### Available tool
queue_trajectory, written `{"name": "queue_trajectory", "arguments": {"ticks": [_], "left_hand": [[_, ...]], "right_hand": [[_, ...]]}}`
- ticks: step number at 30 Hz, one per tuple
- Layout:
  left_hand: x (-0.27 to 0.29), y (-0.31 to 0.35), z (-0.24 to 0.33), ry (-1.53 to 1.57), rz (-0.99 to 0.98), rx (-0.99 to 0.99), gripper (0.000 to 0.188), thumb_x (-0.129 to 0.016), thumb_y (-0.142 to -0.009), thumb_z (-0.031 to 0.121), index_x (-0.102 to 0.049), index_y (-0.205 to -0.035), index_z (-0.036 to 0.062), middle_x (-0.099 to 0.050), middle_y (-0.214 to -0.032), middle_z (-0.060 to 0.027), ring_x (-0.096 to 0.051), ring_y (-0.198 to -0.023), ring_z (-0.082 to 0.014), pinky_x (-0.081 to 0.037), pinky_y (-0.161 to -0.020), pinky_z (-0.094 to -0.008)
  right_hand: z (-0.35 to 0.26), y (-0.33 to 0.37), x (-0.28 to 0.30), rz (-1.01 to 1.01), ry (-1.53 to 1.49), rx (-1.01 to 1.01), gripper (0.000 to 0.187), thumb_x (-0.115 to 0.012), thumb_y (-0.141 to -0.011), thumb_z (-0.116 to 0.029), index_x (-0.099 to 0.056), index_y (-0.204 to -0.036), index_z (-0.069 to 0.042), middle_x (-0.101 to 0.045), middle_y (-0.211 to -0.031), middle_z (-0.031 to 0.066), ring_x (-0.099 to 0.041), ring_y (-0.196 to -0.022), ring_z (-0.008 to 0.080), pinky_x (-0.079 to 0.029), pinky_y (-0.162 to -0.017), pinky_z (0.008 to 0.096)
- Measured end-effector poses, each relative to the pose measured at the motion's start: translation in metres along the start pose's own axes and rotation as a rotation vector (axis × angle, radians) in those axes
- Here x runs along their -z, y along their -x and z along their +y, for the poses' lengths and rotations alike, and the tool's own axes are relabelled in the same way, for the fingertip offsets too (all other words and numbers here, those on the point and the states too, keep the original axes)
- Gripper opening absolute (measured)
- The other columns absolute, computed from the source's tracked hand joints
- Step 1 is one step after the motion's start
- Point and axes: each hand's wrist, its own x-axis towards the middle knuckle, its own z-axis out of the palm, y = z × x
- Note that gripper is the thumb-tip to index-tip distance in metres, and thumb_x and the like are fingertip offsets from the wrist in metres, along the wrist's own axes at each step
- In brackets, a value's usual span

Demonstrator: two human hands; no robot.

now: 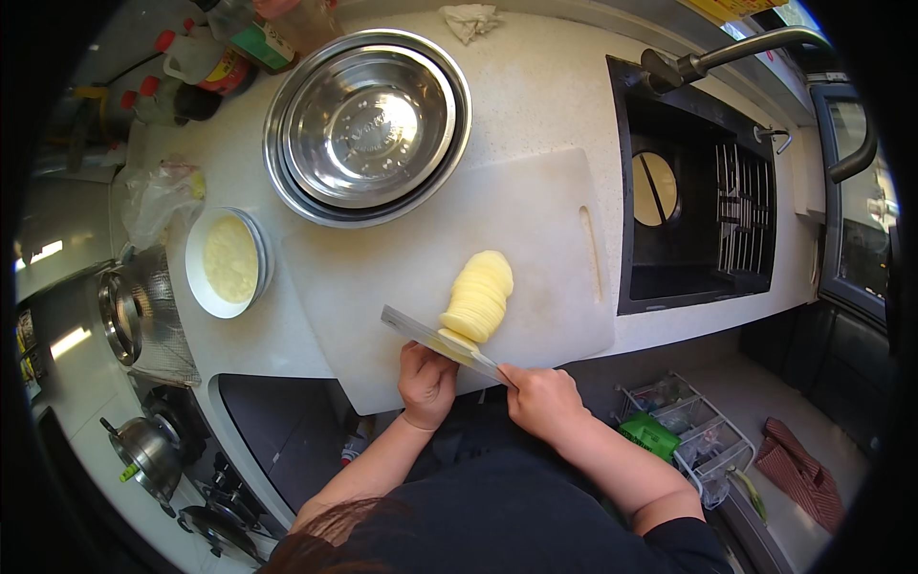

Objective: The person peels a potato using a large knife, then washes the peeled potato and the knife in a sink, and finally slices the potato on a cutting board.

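Note:
My right hand grips the handle of a kitchen knife. Its broad blade slants up to the left over the near part of a pale cutting board. Against the blade's near side, my left hand is closed with its fingers curled; the blade and fingers hide whatever it may hold. On the far side of the blade lies a row of overlapping, peeled, pale yellow slices, which look like potato. One slice touches or nearly touches the blade.
Nested steel bowls stand beyond the board. White bowls at the left hold something pale yellow. A black sink with a tap is at the right. Bottles and a plastic bag sit at the far left.

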Motion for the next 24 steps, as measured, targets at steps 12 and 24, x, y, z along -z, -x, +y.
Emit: {"name": "queue_trajectory", "arguments": {"ticks": [12, 24], "left_hand": [[-0.002, -0.002, 0.004, 0.025, 0.027, -0.008, 0.021, -0.071, -0.069, -0.009, -0.067, -0.085, 0.0043, -0.061, -0.094, -0.0105, -0.059, -0.089, -0.0309, -0.049, -0.078, -0.037], [-0.002, 0.02, -0.011, -0.045, -0.034, 0.087, 0.029, -0.073, -0.076, 0.004, -0.07, -0.105, 0.0067, -0.066, -0.11, -0.0145, -0.063, -0.102, -0.0348, -0.051, -0.089, -0.039]], "right_hand": [[0.001, -0.031, -0.026, 0.043, 0.004, 0.026, 0.025, -0.06, -0.081, -0.013, -0.067, -0.105, -0.01, -0.067, -0.075, 0.0165, -0.065, -0.067, 0.0362, -0.052, -0.061, 0.0487], [0.011, 0.026, -0.008, 0.218, 0.034, 0.156, 0.03, -0.064, -0.077, -0.011, -0.065, -0.108, -0.01, -0.063, -0.067, 0.0098, -0.065, -0.059, 0.0285, -0.053, -0.053, 0.0422]]}}
